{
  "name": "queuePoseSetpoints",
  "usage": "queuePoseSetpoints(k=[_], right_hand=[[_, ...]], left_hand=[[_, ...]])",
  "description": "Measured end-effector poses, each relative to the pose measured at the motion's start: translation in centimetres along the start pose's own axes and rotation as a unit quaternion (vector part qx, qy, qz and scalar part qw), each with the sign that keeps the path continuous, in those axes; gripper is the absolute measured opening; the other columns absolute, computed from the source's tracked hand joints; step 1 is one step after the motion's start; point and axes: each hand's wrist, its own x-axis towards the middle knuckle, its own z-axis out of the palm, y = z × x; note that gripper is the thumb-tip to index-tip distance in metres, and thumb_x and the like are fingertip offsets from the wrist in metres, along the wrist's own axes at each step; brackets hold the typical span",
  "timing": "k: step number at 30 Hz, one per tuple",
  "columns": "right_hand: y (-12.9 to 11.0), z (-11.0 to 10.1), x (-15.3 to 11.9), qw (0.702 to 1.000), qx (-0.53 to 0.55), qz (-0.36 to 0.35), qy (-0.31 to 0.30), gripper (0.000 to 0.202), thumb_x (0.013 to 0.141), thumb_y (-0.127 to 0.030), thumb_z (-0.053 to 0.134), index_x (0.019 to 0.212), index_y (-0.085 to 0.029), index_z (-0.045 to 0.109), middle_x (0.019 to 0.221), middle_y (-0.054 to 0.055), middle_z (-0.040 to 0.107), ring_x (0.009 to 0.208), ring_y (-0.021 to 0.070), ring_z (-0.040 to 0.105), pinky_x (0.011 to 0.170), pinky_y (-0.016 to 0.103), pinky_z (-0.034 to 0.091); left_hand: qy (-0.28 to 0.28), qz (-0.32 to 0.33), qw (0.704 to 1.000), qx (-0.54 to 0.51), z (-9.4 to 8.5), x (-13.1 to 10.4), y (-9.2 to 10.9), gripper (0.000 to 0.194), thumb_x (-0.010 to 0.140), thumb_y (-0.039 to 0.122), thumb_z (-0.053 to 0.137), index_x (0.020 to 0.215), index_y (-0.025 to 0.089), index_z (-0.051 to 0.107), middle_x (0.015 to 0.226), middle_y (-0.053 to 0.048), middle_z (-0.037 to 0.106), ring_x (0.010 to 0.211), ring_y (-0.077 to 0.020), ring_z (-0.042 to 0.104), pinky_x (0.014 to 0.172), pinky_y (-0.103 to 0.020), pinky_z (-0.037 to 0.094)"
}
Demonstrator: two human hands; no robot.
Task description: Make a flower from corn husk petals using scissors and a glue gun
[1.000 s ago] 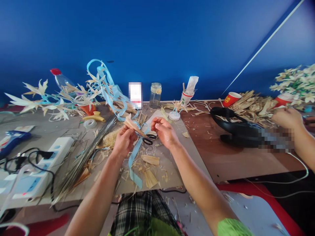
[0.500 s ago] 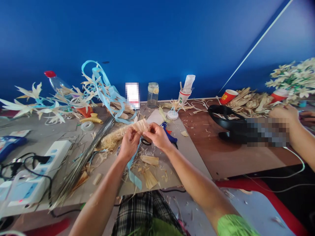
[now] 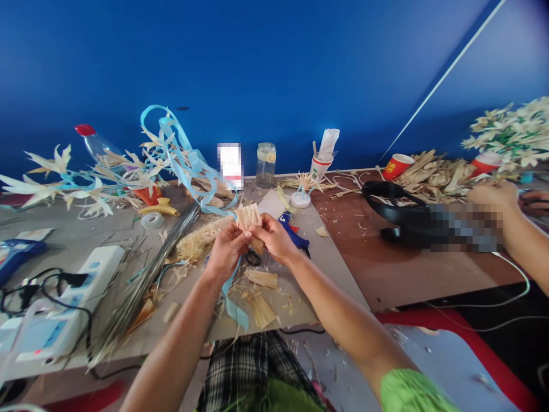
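Observation:
A pale, pleated strip of corn husk (image 3: 249,216) is pinched between my two hands above the table. My left hand (image 3: 226,249) grips its lower left edge with thumb and fingers. Closed on the lower right side is my right hand (image 3: 277,237), and the two thumbs meet at the bottom of the strip. A blue ribbon (image 3: 235,313) hangs down below my left hand. Under and beside the hands lie a bundle of fibrous husk (image 3: 199,243), a loose husk piece (image 3: 261,279) and the black scissor-like loops (image 3: 253,258), partly covered.
Grey wires (image 3: 150,277) and a white power strip (image 3: 88,292) lie to the left. A blue glue gun (image 3: 295,232) rests right of my hands. Behind stand a glass jar (image 3: 266,166) and a paper cup (image 3: 319,167). Another person's hand (image 3: 493,200) is at the far right, near a black headset (image 3: 397,212).
The husk strip has turned more upright, and its lower edge is now gathered between my thumbs. My hands have drawn slightly closer together.

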Motion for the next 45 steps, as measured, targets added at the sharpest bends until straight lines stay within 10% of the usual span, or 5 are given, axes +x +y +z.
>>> queuePoseSetpoints(k=[7, 21, 37, 45], right_hand=[[-0.7, -0.2, -0.1, 0.99, 0.125, 0.053, -0.024, 0.041, 0.057, -0.035, 0.076, 0.07, -0.021, 0.039, 0.058, -0.008, 0.044, 0.051, 0.0074, 0.041, 0.051, 0.021, 0.033], [-0.7, -0.6, 0.1, 0.999, 0.004, 0.023, -0.025, 0.036, 0.057, -0.034, 0.074, 0.067, -0.019, 0.043, 0.059, -0.008, 0.039, 0.051, 0.0059, 0.035, 0.048, 0.019, 0.029], [-1.0, -1.9, -0.4, 0.884, -0.338, -0.323, 0.02, 0.011, 0.075, -0.01, 0.046, 0.074, -0.021, 0.044, 0.099, 0.008, 0.065, 0.091, 0.016, 0.06, 0.081, 0.029, 0.045], [-1.6, -1.7, -1.0, 0.93, -0.222, -0.289, -0.045, 0.006, 0.076, -0.016, 0.05, 0.079, -0.021, 0.052, 0.106, 0.008, 0.064, 0.101, 0.0181, 0.058, 0.089, 0.034, 0.043]], left_hand=[[-0.001, 0.0, 1.0, 0.005, -0.2, -0.1, 0.4, 0.028, 0.061, 0.025, 0.078, 0.075, 0.014, 0.057, 0.056, 0.004, 0.051, 0.041, -0.0027, 0.038, 0.041, -0.018, 0.025], [0.07, 0.05, 0.995, 0.051, -0.3, 0.2, 0.0, 0.031, 0.066, 0.034, 0.073, 0.073, 0.016, 0.048, 0.048, 0.009, 0.038, 0.038, -0.0025, 0.03, 0.039, -0.018, 0.02], [-0.006, 0.006, 0.999, -0.05, -0.4, -0.7, 1.4, 0.021, 0.064, 0.02, 0.07, 0.082, 0.014, 0.062, 0.046, 0.008, 0.041, 0.036, -0.0012, 0.028, 0.04, -0.017, 0.027], [0.04, 0.01, 0.997, -0.059, 0.0, -0.7, 1.5, 0.028, 0.058, 0.026, 0.078, 0.074, 0.016, 0.057, 0.064, 0.002, 0.061, 0.055, -0.0101, 0.058, 0.053, -0.021, 0.046]])
